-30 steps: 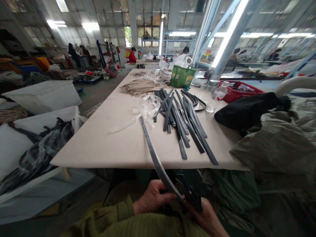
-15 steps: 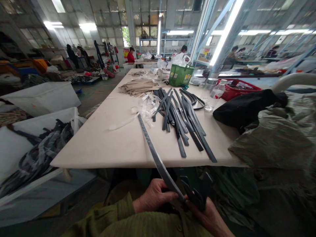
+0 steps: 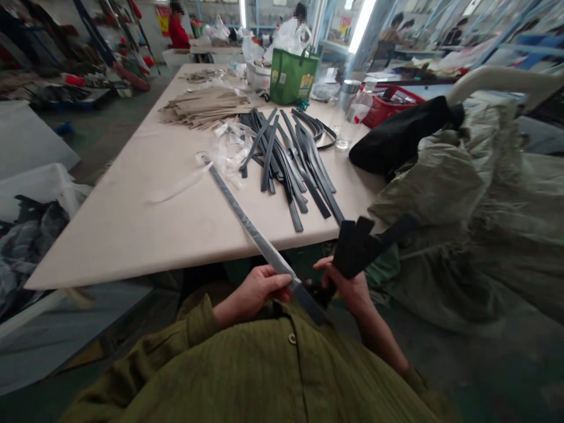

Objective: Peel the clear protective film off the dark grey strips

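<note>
My left hand pinches a long dark strap between thumb and fingers. A shiny clear film covers its upper length, and the far end rests on the table beside a loose curl of clear tape. Below my thumb the strap's end is bare and dark. My right hand is closed around a fanned bunch of black straps, its index finger reaching toward the left hand. On the table lies a pile of similar dark straps, with crumpled clear film at its left.
The table also carries beige strips, a green bag, a clear bottle and a red basket. A black cloth and grey-green sheeting lie at right. A white bin with dark straps stands left.
The view has tilted down and shifted right. My right hand has moved away from the left with its bunch, and the strap's near end now shows between the hands.
</note>
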`<state>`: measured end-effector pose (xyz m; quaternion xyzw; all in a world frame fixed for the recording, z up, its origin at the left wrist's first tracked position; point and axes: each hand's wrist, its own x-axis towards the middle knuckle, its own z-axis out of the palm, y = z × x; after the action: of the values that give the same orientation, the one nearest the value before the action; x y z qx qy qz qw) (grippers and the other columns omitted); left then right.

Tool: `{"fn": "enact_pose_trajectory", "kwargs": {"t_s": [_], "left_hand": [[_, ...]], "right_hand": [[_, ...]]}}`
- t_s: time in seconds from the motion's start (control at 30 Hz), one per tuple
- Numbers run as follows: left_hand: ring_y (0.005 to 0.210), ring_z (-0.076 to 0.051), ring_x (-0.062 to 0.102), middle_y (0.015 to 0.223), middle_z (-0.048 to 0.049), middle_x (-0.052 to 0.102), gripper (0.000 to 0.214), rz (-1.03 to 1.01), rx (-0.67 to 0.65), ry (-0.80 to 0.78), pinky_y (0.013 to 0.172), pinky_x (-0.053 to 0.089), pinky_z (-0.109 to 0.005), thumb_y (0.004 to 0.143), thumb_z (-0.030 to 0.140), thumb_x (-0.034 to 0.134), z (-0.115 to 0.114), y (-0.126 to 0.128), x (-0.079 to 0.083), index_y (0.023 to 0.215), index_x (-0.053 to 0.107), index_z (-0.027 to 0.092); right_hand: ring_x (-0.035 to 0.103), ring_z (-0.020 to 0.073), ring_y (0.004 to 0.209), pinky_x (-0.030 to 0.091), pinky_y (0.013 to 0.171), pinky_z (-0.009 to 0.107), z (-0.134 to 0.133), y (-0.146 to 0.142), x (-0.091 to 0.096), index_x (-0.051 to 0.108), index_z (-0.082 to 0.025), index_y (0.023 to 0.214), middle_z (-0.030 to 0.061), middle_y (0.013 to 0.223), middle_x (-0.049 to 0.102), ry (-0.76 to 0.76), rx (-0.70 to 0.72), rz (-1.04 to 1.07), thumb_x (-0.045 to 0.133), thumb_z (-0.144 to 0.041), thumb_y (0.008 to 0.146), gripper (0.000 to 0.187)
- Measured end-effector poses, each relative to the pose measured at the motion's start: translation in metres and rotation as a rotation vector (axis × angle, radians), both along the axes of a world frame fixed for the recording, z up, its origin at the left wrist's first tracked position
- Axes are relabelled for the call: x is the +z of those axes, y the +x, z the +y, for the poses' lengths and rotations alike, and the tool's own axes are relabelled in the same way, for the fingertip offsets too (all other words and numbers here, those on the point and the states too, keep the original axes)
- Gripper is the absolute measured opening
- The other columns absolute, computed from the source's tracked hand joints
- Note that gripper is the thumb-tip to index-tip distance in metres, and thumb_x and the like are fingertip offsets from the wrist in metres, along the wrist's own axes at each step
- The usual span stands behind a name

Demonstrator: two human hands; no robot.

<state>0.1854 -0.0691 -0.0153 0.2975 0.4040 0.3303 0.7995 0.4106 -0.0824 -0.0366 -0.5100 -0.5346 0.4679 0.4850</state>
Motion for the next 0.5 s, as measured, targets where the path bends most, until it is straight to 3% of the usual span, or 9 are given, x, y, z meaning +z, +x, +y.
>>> {"fn": "enact_pose_trajectory", "kwargs": {"t_s": [0.07,0.17,0.27,0.33,0.4,0.5], "left_hand": [[0.053,-0.009,0.058,0.067,-0.0042,0.069,0.03,-0.074,0.003,-0.102,0.053,0.047,-0.019,0.065,0.035,0.085,0.002,0.0,0.003,0.078,0.072,0.011],[0.053,-0.009,0.058,0.067,-0.0031,0.067,0.025,-0.14,-0.009,-0.153,0.053,0.047,-0.018,0.069,0.031,0.083,0.004,0.001,0.006,0.08,0.07,0.012],[0.054,-0.008,0.058,0.067,-0.0025,0.066,0.023,-0.159,-0.011,-0.147,0.054,0.046,-0.018,0.072,0.03,0.08,0.005,0.005,0.007,0.082,0.07,0.012],[0.054,-0.008,0.057,0.067,-0.0028,0.066,0.025,-0.147,-0.028,-0.147,0.054,0.045,-0.018,0.072,0.031,0.081,0.004,0.007,0.008,0.081,0.069,0.011],[0.054,-0.008,0.056,0.068,-0.0034,0.066,0.028,-0.127,-0.055,-0.141,0.053,0.044,-0.019,0.07,0.033,0.082,0.002,0.01,0.009,0.081,0.069,0.01],[0.054,-0.009,0.055,0.069,-0.0039,0.067,0.032,-0.107,-0.08,-0.112,0.053,0.042,-0.02,0.067,0.034,0.083,0.001,0.012,0.008,0.083,0.07,0.011]], "right_hand": [[0.051,0.0074,0.045,0.049,0.048,0.024,-0.005,0.006,0.006,0.07,-0.022,0.092,0.0049,0.102,0.072,0.046,-0.021,0.086,0.066,-0.036,0.089,0.015],[0.063,0.0108,0.06,0.054,0.054,0.025,-0.02,0.007,0.023,0.072,-0.026,0.101,0.0075,0.134,0.061,0.081,0.151,0.051,0.067,-0.032,0.089,0.014],[0.068,0.0227,0.098,0.057,0.082,0.034,-0.03,0.002,0.037,0.076,-0.027,0.101,0.0069,0.131,0.064,0.165,0.29,-0.114,0.068,-0.032,0.089,0.015],[0.066,0.0254,0.107,0.054,0.091,0.038,-0.031,-0.001,0.038,0.077,-0.027,0.1,0.0075,0.129,0.066,0.247,0.303,-0.177,0.069,-0.032,0.089,0.014],[0.07,0.0229,0.095,0.057,0.083,0.035,-0.029,-0.004,0.032,0.075,-0.028,0.107,0.0088,0.132,0.064,0.3,0.277,-0.163,0.068,-0.031,0.09,0.019],[0.071,0.0227,0.089,0.059,0.072,0.033,-0.023,-0.007,0.023,0.069,-0.029,0.12,0.0102,0.134,0.062,0.225,0.238,-0.139,0.067,-0.034,0.089,0.031]]}}
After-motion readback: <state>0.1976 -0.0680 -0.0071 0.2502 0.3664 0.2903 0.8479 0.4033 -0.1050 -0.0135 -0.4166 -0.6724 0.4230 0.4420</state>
